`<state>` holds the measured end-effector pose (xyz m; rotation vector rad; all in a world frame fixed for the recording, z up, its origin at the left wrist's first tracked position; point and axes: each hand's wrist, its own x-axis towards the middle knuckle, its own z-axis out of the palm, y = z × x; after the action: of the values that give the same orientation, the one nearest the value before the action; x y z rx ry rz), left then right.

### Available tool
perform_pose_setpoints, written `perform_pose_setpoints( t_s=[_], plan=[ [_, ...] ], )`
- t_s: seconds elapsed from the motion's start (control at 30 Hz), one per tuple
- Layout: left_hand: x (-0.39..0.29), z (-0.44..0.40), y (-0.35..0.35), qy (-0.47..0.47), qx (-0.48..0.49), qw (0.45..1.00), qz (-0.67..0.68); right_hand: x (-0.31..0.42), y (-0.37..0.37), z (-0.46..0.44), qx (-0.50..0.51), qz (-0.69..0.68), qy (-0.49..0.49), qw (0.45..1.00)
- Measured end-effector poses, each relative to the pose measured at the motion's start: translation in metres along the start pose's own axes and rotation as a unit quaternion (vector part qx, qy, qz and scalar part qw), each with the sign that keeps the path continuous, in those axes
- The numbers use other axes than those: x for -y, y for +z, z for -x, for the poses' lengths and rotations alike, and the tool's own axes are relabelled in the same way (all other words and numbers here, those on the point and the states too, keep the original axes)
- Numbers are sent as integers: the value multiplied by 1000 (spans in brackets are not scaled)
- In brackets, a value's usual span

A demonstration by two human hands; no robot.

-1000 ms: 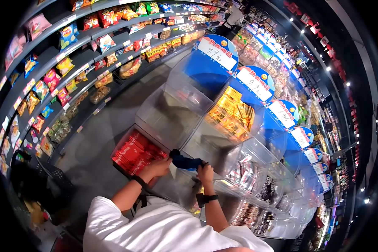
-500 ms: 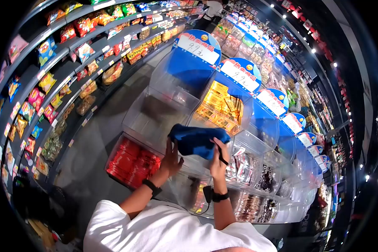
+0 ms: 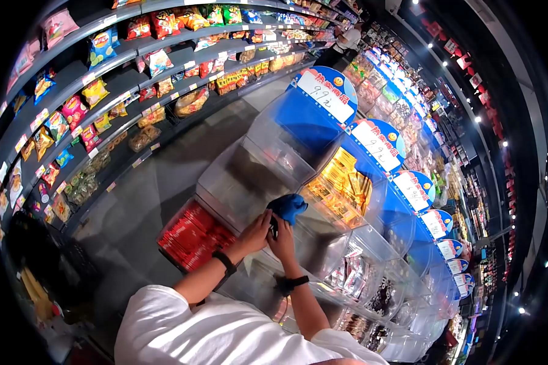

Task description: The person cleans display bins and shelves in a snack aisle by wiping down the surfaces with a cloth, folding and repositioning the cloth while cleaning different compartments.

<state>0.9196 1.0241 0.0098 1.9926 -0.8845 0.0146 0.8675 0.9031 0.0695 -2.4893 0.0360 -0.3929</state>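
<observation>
A blue cloth, bunched into a small wad, rises from between my two hands above the clear plastic bins. My left hand is closed on its lower left part. From the right, my right hand grips the lower end, close against the left; a dark strip shows by its fingers. Just to the right are gold-wrapped packets in a bin. Red packets fill another bin to the left of my left forearm. Both wrists carry black bands.
Shelves of bagged snacks curve along the left, beyond a grey floor aisle. Blue price signs stand in a row along the bins to the right. A person in a white top is at the far end.
The cloth was stretched wide between my separated hands; now it is bunched, with my hands together. My right hand has moved left. The view has shifted, too.
</observation>
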Motion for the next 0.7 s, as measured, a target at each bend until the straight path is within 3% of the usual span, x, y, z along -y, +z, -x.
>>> perform_pose_setpoints(
  t_s=[0.13,0.2,0.3,0.4,0.57,0.6,0.7],
  plan=[
    [8,-43,14,8,11,999,38,-16,-17,-29,-16,29,-36,999],
    [15,-61,26,-54,85,988,117,-40,-11,-37,-35,14,-45,998],
    [7,-68,36,-83,32,995,46,-47,-13,-56,-46,-61,-47,996],
    [4,-66,31,-93,-18,996,-3,-40,-11,-60,-54,-50,-13,997],
    [5,-58,11,-118,46,991,-30,-28,11,-43,-118,6,-31,993],
    [4,-57,7,-116,39,992,-32,-28,21,-35,-142,-3,5,990],
    [-1,-42,-7,-50,94,985,-138,-10,27,-6,-173,-52,48,982]
  ],
)
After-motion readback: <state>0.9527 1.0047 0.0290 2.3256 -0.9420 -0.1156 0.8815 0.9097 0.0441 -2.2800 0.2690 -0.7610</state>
